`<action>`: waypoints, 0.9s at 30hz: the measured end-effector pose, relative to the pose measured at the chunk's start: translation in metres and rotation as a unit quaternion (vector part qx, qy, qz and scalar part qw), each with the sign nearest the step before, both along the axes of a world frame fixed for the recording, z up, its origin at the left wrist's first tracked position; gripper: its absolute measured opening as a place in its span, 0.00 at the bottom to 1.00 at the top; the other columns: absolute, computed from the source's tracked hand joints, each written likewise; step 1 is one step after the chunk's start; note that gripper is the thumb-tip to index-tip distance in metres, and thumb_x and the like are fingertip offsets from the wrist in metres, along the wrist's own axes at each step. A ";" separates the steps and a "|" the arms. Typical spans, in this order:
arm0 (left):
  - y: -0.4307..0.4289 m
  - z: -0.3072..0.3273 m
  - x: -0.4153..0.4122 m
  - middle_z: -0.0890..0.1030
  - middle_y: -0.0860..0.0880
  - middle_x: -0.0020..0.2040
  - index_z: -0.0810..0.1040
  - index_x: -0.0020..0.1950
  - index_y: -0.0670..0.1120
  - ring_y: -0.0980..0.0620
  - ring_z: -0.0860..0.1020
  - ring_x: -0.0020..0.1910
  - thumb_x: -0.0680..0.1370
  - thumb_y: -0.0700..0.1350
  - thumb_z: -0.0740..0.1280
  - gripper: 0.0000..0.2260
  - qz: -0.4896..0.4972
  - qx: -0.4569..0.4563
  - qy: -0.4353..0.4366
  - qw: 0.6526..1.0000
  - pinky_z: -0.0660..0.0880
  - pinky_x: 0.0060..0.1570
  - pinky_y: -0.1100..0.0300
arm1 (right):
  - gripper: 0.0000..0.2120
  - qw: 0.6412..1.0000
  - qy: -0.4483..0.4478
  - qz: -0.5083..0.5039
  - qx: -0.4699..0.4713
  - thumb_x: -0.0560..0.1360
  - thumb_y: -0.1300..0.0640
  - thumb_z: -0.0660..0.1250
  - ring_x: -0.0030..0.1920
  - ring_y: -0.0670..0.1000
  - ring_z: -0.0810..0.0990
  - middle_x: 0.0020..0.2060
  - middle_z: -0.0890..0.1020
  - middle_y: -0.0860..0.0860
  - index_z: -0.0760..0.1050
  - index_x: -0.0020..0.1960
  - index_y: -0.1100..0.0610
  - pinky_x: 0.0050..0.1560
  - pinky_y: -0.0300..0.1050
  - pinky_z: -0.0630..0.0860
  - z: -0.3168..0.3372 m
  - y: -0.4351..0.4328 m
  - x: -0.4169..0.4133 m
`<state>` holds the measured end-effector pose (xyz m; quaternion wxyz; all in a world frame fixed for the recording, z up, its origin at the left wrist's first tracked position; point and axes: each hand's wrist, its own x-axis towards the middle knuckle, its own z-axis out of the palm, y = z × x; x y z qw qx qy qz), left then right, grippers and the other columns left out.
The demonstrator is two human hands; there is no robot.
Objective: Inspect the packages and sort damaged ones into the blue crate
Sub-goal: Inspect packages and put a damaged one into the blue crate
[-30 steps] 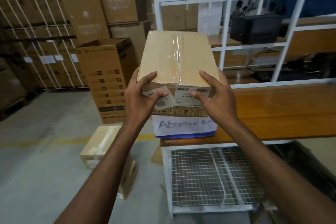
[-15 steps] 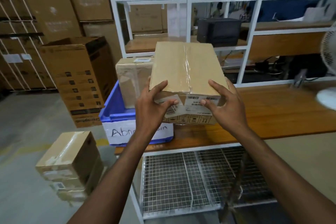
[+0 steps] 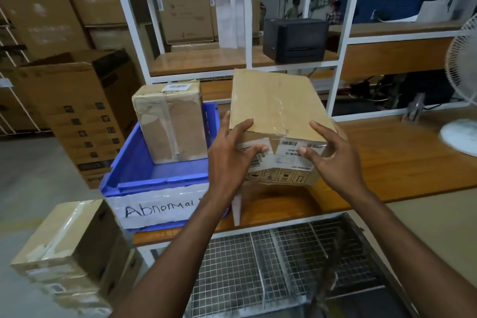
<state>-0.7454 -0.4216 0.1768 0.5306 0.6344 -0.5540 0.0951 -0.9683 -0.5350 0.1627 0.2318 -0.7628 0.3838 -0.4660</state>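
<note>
I hold a taped cardboard package (image 3: 273, 106) above the wooden bench, its near face showing a torn shipping label. My left hand (image 3: 229, 160) grips its near left corner and my right hand (image 3: 333, 157) grips its near right corner. Just left of it stands the blue crate (image 3: 144, 183), marked "Abnormal" on a white label. Inside the crate a worn, taped package (image 3: 170, 121) stands upright.
The wooden bench (image 3: 402, 160) runs to the right, with a white fan (image 3: 462, 100) at its far end. A white frame shelf behind carries a black printer (image 3: 294, 39). Stacked packages (image 3: 69, 248) sit on the floor at lower left. Tall cartons (image 3: 77, 108) stand behind the crate.
My view has swung right and closer, bringing the blue crate and its upright package fully into sight. The held package sits lower, beside the crate, still in both hands.
</note>
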 end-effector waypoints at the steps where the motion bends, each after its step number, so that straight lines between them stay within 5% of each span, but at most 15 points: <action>1: -0.007 -0.001 -0.002 0.65 0.50 0.81 0.78 0.69 0.56 0.50 0.75 0.69 0.71 0.55 0.80 0.27 0.002 0.000 0.003 1.000 0.80 0.61 0.52 | 0.30 1.000 0.003 0.003 0.000 0.74 0.47 0.77 0.73 0.47 0.69 0.79 0.67 0.49 0.73 0.74 0.39 0.59 0.37 0.76 -0.001 -0.009 -0.001; 4: -0.025 -0.008 -0.007 0.65 0.50 0.81 0.78 0.69 0.55 0.50 0.75 0.68 0.71 0.54 0.80 0.27 0.014 0.006 0.014 1.000 0.80 0.60 0.55 | 0.31 1.000 0.011 0.012 0.006 0.73 0.43 0.77 0.77 0.53 0.67 0.80 0.65 0.50 0.72 0.74 0.35 0.67 0.55 0.77 -0.007 -0.035 -0.002; 10: -0.048 -0.043 -0.018 0.66 0.51 0.80 0.78 0.70 0.56 0.50 0.74 0.70 0.71 0.56 0.80 0.28 0.054 0.042 0.040 0.997 0.79 0.64 0.52 | 0.31 0.998 0.030 0.053 0.035 0.72 0.40 0.76 0.74 0.52 0.70 0.79 0.66 0.48 0.71 0.73 0.32 0.63 0.60 0.81 -0.044 -0.073 -0.002; 14: -0.055 -0.080 -0.032 0.65 0.52 0.81 0.79 0.70 0.56 0.52 0.71 0.73 0.70 0.54 0.81 0.29 0.082 0.072 0.079 0.991 0.71 0.66 0.63 | 0.32 0.993 0.069 0.062 0.070 0.72 0.41 0.77 0.77 0.55 0.66 0.81 0.62 0.49 0.69 0.73 0.30 0.66 0.62 0.78 -0.077 -0.091 -0.007; 18: -0.053 -0.113 -0.041 0.63 0.53 0.82 0.79 0.70 0.57 0.53 0.70 0.74 0.70 0.53 0.81 0.29 0.095 0.104 0.105 0.984 0.71 0.67 0.61 | 0.32 0.988 0.106 0.076 0.079 0.73 0.39 0.76 0.79 0.58 0.64 0.82 0.60 0.50 0.68 0.73 0.30 0.67 0.67 0.76 -0.108 -0.094 -0.013; 23: -0.046 -0.135 -0.042 0.62 0.51 0.82 0.77 0.70 0.55 0.49 0.74 0.71 0.71 0.55 0.80 0.28 0.114 0.159 0.088 0.977 0.78 0.62 0.51 | 0.32 0.983 0.157 0.067 0.070 0.74 0.41 0.75 0.81 0.56 0.59 0.84 0.55 0.49 0.69 0.75 0.34 0.73 0.61 0.69 -0.125 -0.084 -0.011; 27: -0.047 -0.130 -0.036 0.60 0.50 0.82 0.75 0.70 0.53 0.46 0.73 0.72 0.73 0.59 0.77 0.28 0.135 0.215 0.038 0.966 0.80 0.60 0.46 | 0.30 0.970 0.224 0.062 -0.067 0.75 0.44 0.75 0.82 0.56 0.55 0.84 0.55 0.51 0.73 0.75 0.44 0.75 0.59 0.59 -0.121 -0.084 -0.003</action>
